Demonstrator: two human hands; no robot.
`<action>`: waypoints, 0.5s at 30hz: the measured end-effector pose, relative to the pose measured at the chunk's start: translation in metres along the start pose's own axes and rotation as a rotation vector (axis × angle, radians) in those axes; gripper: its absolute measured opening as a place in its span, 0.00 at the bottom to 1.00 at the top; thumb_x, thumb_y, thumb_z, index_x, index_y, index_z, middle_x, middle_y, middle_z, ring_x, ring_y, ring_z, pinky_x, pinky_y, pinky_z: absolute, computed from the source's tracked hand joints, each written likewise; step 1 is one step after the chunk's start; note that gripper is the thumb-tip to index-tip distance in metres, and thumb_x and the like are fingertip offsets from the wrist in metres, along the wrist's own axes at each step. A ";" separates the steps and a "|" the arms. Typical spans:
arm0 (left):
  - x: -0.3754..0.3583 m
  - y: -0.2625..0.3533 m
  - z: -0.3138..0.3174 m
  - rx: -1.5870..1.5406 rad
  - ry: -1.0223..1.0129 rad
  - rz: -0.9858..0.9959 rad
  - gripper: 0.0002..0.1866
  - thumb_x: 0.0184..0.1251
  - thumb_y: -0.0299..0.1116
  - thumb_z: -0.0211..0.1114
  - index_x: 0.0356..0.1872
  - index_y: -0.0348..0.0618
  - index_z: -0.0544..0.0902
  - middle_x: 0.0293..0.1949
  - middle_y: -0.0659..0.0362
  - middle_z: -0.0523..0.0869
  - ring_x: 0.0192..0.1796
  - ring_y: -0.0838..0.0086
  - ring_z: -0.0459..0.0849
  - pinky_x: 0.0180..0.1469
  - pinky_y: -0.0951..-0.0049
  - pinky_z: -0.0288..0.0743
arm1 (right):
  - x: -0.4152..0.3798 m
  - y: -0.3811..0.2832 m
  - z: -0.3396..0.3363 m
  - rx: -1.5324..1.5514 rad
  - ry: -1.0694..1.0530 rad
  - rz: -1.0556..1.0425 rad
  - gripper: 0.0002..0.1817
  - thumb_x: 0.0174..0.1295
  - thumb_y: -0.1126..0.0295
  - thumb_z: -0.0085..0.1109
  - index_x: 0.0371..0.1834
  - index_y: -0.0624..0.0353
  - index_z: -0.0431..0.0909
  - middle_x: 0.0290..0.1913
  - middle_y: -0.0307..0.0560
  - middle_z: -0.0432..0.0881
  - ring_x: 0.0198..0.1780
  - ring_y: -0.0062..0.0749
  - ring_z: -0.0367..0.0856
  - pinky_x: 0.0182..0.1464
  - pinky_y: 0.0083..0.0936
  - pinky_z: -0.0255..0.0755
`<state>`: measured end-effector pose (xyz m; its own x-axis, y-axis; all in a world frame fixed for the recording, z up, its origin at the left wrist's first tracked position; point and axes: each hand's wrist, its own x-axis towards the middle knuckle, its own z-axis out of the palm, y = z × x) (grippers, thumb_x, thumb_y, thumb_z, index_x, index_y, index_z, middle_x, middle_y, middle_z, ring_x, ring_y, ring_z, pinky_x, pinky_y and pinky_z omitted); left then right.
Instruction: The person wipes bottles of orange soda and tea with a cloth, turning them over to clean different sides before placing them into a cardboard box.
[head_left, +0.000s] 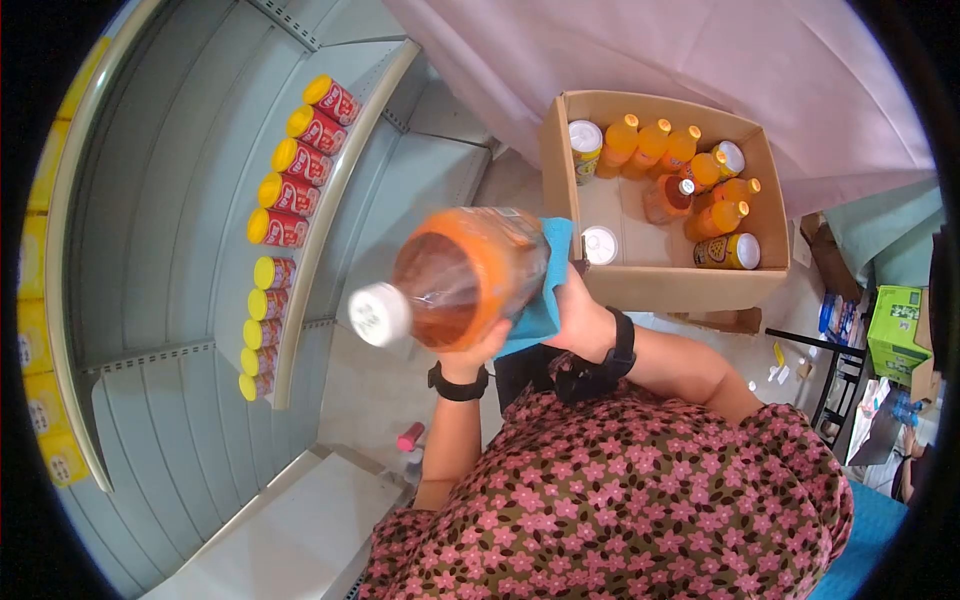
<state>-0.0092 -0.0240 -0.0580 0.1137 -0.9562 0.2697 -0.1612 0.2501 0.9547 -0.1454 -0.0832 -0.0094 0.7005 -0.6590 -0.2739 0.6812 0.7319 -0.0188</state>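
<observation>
A large bottle of brown drink (440, 285) with a white cap and an orange label is held up, its cap pointing left toward me. My left hand (485, 343) grips it from below, the fingers mostly hidden behind the bottle. A blue cloth (540, 318) lies against the bottle's base end. My right hand (580, 312) holds this cloth against the bottle; its fingertips are out of sight. Both wrists wear black bands.
Red jars with yellow lids (295, 160) and smaller yellow-lidded jars (268, 303) line a shelf (345, 150) at left. A cardboard box (670, 288) at right holds several orange drink bottles (650, 145), cans and a brown bottle (668, 200). A pink curtain (680, 50) hangs behind.
</observation>
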 end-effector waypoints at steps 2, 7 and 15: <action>0.015 0.013 0.010 -0.081 0.046 0.074 0.45 0.43 0.41 0.75 0.62 0.45 0.58 0.58 0.48 0.68 0.59 0.61 0.69 0.60 0.63 0.65 | -0.002 -0.001 0.003 0.022 0.043 0.009 0.27 0.65 0.47 0.40 0.59 0.54 0.66 0.59 0.46 0.70 0.58 0.38 0.69 0.62 0.40 0.61; 0.033 0.030 0.019 0.021 0.160 0.595 0.50 0.31 0.43 0.80 0.58 0.45 0.57 0.57 0.42 0.67 0.59 0.52 0.68 0.61 0.54 0.61 | -0.021 -0.003 0.023 -0.152 -0.124 -0.004 0.29 0.59 0.47 0.50 0.54 0.59 0.69 0.56 0.50 0.73 0.56 0.38 0.71 0.60 0.37 0.64; 0.001 0.037 0.004 0.026 0.066 0.100 0.56 0.30 0.38 0.80 0.62 0.41 0.51 0.58 0.45 0.63 0.61 0.57 0.66 0.61 0.60 0.64 | -0.027 -0.009 0.007 -0.563 0.132 -0.420 0.21 0.68 0.58 0.41 0.57 0.59 0.65 0.49 0.44 0.74 0.51 0.27 0.72 0.55 0.26 0.67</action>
<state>-0.0192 -0.0166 -0.0228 0.1602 -0.9142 0.3721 -0.2003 0.3390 0.9192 -0.1690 -0.0729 0.0053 0.3469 -0.9044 -0.2483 0.6492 0.4226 -0.6325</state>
